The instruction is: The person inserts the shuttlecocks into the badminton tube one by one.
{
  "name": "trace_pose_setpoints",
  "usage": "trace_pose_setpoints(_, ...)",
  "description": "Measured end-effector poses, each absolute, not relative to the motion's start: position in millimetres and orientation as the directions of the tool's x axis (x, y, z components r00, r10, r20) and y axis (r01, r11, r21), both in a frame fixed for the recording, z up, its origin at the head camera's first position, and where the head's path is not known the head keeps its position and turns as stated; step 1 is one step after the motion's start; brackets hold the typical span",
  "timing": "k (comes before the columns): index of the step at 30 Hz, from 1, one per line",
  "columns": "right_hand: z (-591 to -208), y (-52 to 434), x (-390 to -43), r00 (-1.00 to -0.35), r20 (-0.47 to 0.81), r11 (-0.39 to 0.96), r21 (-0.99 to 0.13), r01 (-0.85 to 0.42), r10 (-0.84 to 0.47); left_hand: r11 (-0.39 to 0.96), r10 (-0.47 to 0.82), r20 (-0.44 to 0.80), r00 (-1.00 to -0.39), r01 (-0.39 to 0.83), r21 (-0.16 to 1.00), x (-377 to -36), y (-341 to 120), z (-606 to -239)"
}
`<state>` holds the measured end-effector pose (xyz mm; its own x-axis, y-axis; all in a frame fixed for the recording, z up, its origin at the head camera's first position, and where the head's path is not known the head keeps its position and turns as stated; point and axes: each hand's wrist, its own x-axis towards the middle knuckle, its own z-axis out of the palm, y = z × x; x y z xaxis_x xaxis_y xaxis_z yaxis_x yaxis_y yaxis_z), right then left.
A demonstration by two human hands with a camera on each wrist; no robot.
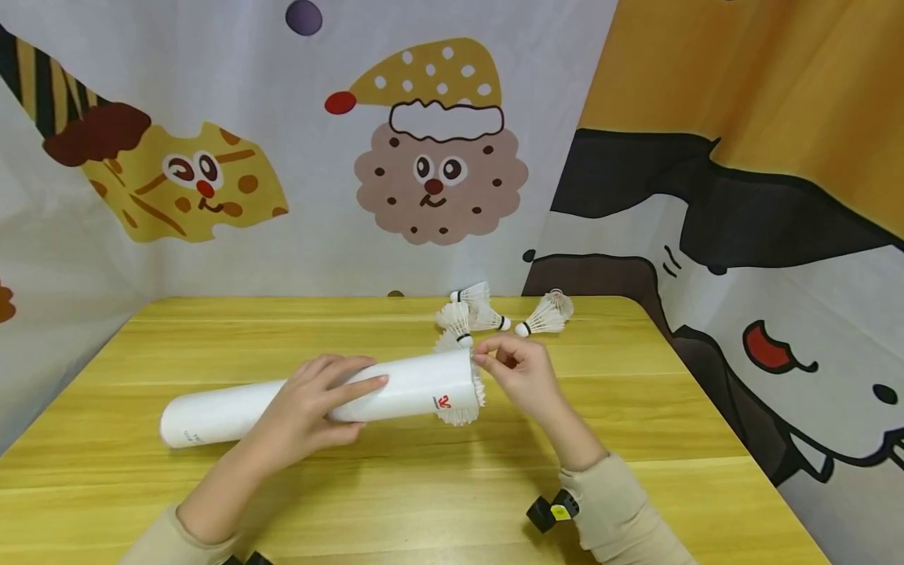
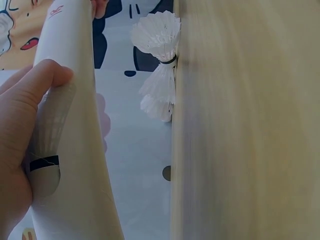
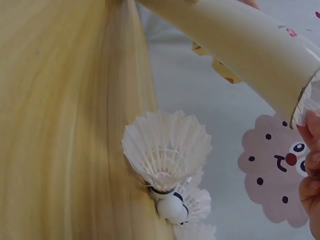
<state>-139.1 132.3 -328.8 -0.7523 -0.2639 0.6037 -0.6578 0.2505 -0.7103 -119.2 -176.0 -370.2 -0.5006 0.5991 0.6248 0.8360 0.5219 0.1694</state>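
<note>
A person's left hand wraps its curled fingers round the middle of a white shuttlecock tube, which lies nearly level just above a yellow wooden table, its open mouth pointing toward three o'clock. At that mouth the right hand pinches, fingertips closed, the feather skirt of a shuttlecock that sits partly inside the tube, white feathers flaring past the rim. Through the translucent wall, the left wrist view shows the cork and dark band of another shuttlecock already lodged inside, under the left palm. Four loose shuttlecocks lie bunched on the table at about twelve o'clock from the tube's mouth, near the far edge; one more lies just beside them toward one o'clock. Cartoon-printed cloth hangs behind and beside the table. The likely trouble here lies in the feathers: with the skirt caught on the rim, a hard or crooked push could bend or snap the quills. The thin tube may also buckle if the left hand squeezes harder, and, being held near level, it could let its contents slide out should the mouth dip. The loose shuttlecocks near the far edge could be knocked off by a sweep of the wrist.
</note>
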Motion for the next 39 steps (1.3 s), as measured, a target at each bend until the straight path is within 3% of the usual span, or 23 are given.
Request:
trace_pose_setpoints(15, -332.7, 118.8, -131.3, -0.763, 0.618, 0.315, -0.697, -0.644, -0.191, 0.538, 0.593, 0.623, -0.511, 0.826, 0.165, -118.3, -177.1, -371.3)
trace_pose_setpoints(27, -332.1, 123.8, -138.9, -0.647, 0.733, 0.328, -0.570, -0.753, -0.211, 0.538, 0.581, 0.630, -0.516, 0.824, 0.178, -119.2, -178.2, -370.7)
trace_pose_setpoints(32, -332.0, 136.4, -147.7, -0.678, 0.721, 0.325, -0.613, -0.721, -0.146, 0.538, 0.580, 0.624, -0.524, 0.821, 0.189, -119.3, -178.5, -369.6)
trace_pose_setpoints(39, -338.2, 164.8, -167.0, -0.773, 0.633, 0.368, -0.728, -0.578, 0.037, 0.525, 0.582, 0.631, -0.513, 0.830, 0.190, -120.0, -177.8, -368.5)
